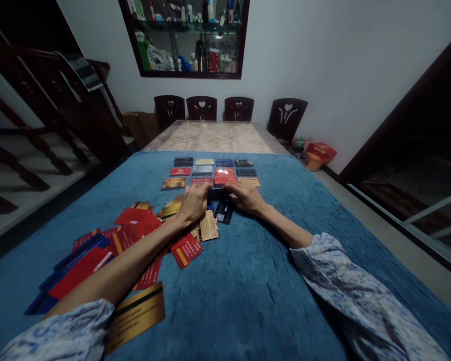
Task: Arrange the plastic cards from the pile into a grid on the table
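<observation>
Both my hands meet over a dark card (218, 193) in the middle of a blue cloth (248, 281). My left hand (193, 202) grips its left end with fingers curled. My right hand (246, 196) holds the right end, fingers pressed on it. Just below lies a black card (224, 212) with a small code square. Beyond my hands, a grid of cards (214, 171) lies in neat rows. Under and left of my left forearm spreads a loose heap of red, blue and gold cards (128, 235).
A large gold card (135, 316) lies near my left sleeve. Past the cloth the marble table top (214, 136) is bare. Several dark chairs (202, 107) stand at the far end. A red basket (320, 153) sits on the floor at right. A wooden staircase (60, 115) rises at left.
</observation>
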A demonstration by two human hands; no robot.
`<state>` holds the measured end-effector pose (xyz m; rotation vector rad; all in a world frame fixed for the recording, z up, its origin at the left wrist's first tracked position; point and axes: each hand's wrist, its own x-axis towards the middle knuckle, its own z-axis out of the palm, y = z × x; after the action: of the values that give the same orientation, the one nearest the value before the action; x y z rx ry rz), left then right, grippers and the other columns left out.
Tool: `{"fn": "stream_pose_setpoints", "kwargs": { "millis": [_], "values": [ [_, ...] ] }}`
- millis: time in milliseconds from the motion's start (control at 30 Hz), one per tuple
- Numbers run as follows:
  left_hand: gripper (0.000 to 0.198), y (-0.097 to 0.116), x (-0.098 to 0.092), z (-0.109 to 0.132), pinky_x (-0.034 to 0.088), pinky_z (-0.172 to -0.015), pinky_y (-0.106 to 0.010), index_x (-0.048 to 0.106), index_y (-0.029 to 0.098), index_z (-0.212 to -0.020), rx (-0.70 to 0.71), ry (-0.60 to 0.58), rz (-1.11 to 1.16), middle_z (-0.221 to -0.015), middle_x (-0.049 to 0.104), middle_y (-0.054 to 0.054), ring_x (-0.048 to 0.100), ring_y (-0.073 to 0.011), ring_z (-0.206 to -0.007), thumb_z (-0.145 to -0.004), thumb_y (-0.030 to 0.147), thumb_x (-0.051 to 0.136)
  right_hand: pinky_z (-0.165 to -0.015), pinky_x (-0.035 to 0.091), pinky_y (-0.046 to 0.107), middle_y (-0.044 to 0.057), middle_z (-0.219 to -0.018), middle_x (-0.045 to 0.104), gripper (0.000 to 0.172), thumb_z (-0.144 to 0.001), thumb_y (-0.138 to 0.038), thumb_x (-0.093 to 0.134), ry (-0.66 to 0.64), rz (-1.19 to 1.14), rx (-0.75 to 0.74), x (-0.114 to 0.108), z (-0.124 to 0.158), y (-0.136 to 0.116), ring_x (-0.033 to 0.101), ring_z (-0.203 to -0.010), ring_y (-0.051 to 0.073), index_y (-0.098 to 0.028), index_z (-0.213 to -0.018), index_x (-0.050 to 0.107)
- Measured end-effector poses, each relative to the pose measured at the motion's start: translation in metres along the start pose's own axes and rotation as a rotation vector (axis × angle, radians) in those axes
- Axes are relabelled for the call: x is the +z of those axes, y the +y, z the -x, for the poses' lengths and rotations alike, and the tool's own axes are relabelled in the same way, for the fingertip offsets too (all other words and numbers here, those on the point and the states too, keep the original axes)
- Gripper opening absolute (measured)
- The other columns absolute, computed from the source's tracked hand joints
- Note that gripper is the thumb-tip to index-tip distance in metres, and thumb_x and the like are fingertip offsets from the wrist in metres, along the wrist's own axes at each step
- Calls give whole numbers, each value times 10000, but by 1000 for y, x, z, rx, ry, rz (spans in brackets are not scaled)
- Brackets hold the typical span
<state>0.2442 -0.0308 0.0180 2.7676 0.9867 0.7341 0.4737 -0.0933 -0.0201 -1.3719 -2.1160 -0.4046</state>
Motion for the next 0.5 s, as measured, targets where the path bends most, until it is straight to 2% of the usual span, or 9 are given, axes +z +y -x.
{"fn": "stream_pose_setpoints", "kwargs": {
  "millis": [200, 500],
  "values": [
    [330, 2, 1, -1, 425, -877, -411, 617, 202, -1143, -19, -26, -46, -926, 686, -91, 616, -289, -971, -885, 85, 449, -837, 476, 372, 103, -1135, 741, 505, -873, -91, 609, -17, -2, 30, 5, 1, 1, 651, -981, 235, -217, -1361, 577],
    [314, 6, -4, -2, 439, -866, -402, 615, 189, -1125, -45, 8, -65, -922, 679, -95, 614, -285, -954, -889, 75, 442, -879, 444, 407, 126, -1121, 730, 508, -850, -82, 602, -34, 37, 45, 2, -5, -2, 612, -1033, 280, -197, -1345, 600]
  ]
}}
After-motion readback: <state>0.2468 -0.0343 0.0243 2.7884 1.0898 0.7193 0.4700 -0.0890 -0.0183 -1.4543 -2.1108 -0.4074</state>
